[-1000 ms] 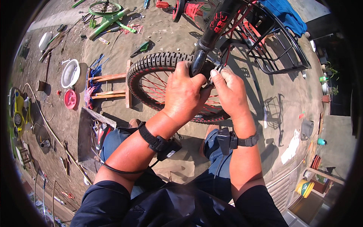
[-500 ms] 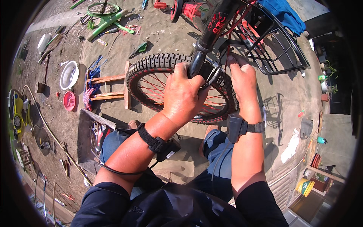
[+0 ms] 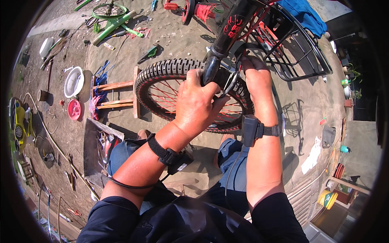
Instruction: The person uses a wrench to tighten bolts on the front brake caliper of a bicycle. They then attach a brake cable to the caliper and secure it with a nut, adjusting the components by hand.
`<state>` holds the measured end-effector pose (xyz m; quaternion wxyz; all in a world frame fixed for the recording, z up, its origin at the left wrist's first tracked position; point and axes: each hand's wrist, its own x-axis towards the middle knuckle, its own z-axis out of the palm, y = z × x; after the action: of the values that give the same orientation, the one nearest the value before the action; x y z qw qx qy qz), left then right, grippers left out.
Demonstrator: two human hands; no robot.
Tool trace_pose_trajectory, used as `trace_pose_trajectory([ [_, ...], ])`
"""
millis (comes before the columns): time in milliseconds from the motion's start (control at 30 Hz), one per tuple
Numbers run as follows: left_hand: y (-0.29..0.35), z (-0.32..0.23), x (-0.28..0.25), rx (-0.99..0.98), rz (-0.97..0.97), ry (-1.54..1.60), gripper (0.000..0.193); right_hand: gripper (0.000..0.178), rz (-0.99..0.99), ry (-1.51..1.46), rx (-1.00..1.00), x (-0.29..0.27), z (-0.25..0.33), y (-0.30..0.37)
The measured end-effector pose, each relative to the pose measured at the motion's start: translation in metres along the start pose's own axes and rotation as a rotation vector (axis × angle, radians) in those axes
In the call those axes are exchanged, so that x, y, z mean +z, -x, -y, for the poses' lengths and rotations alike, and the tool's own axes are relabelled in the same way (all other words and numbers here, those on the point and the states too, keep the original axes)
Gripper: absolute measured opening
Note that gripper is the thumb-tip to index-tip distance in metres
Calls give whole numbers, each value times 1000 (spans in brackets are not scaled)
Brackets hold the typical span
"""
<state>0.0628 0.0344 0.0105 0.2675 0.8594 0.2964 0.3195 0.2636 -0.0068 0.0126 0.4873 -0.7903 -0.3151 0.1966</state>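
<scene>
A bicycle's front wheel [image 3: 170, 65], with a knobby black tyre and red spokes, lies across the view before me. My left hand [image 3: 196, 99] is closed round the lower end of the black fork [image 3: 214, 60], its thumb stretched toward the silver-and-black brake arm [image 3: 231, 81]. On the other side of the fork, my right hand [image 3: 257, 77] has thumb and fingers pinched together beside the brake and the thin cables. What lies between those fingertips is hidden. A black wire basket [image 3: 302, 52] sits just beyond my right hand.
A wooden stool frame [image 3: 117, 85] stands left of the wheel. A metal tray of tools [image 3: 103, 141] lies by my left knee. Farther left are a white basin [image 3: 74, 82] and a pink bowl [image 3: 74, 109]. Green bicycle parts [image 3: 111, 28] lie at the upper left; blue cloth [image 3: 304, 16] drapes behind the basket.
My right hand has shifted slightly left and up toward the brake. The left thumb has stretched out farther right, and the brake arm has turned a little. The left grip stays on the fork.
</scene>
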Motion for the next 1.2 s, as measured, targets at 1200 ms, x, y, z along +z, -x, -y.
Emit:
trace_pose_trajectory([
  [1200,0,0,6,-1,-15,79,31,26,251,-646,254,-28,-3,-5],
])
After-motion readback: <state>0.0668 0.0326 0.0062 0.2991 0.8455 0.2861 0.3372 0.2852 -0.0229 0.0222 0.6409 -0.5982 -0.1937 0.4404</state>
